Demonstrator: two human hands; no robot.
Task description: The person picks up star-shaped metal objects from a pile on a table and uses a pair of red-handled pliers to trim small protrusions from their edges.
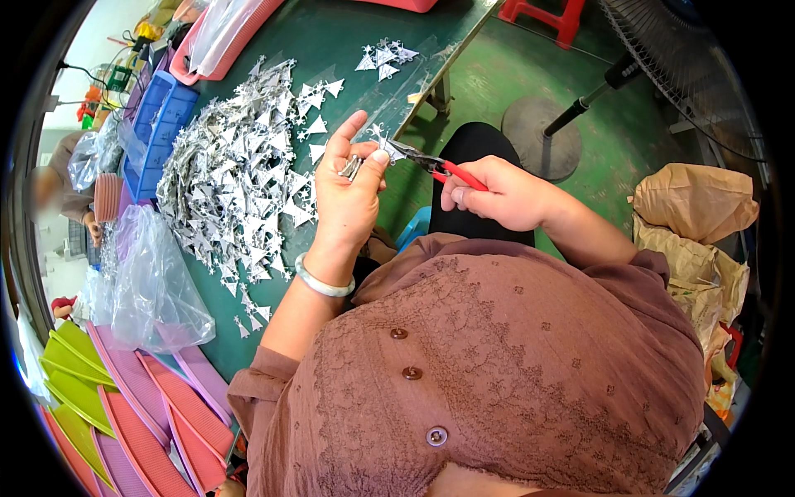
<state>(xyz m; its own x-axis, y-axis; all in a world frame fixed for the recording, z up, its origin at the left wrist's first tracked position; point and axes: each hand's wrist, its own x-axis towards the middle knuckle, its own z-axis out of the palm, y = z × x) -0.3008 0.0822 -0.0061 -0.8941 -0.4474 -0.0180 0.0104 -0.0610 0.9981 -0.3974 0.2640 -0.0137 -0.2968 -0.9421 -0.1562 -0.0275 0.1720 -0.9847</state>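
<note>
My left hand (349,186) is raised over the edge of the green table (348,41) and pinches a small silver metal piece (378,139) between thumb and fingers, with more thin metal bits tucked in the palm. My right hand (501,192) grips red-handled pliers (439,167), whose dark jaws reach left and meet the silver piece. A pale bangle (321,284) circles my left wrist. A big heap of silver triangular metal pieces (236,174) lies on the table just left of my left hand.
A small cluster of silver pieces (383,56) lies farther back. Clear plastic bags (153,286), blue trays (157,124) and stacked pink and green trays (141,414) sit left. A standing fan base (542,137) and brown paper bags (696,207) are right. Another person (62,182) sits far left.
</note>
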